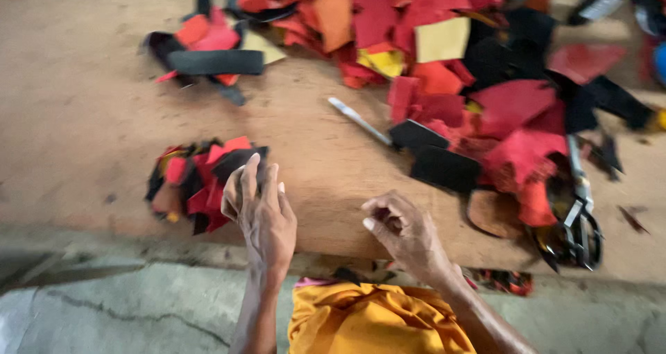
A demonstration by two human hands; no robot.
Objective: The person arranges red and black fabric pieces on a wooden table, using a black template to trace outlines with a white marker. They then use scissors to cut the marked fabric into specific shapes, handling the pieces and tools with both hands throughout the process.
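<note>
We sit at a low brown work board [90, 118] with our left hand [260, 212] raised over a small heap of cut scraps [191, 184], red, black and a little yellow, gathered just to the left of the hand. Its fingers are curled around a dark, flat scrap [239, 161], pinching it from the edge so the piece stands a little above the heap and touches it at the near side; the grip looks firm, though blur hides exactly how many fingers bear on it. Our right hand [402, 229] hovers near the front edge of the board, well apart from the heap, with its fingers drawn in toward the palm. We cannot tell whether something small sits inside that curl or whether it is simply clenched.

Farther back a much larger spread of red, orange, yellow and black offcuts [444, 56] covers the board, unsorted and overlapping, with two black oblong pieces [433, 153] lying flat at its near side. A slim pale tool [357, 118] lies bare on the wood between the piles, within reach of either hand. Heavy shears [579, 222] rest at the right, handles toward us, half on the scraps. Yellow cloth [374, 319] covers our lap below the cracked concrete ledge [125, 305].
</note>
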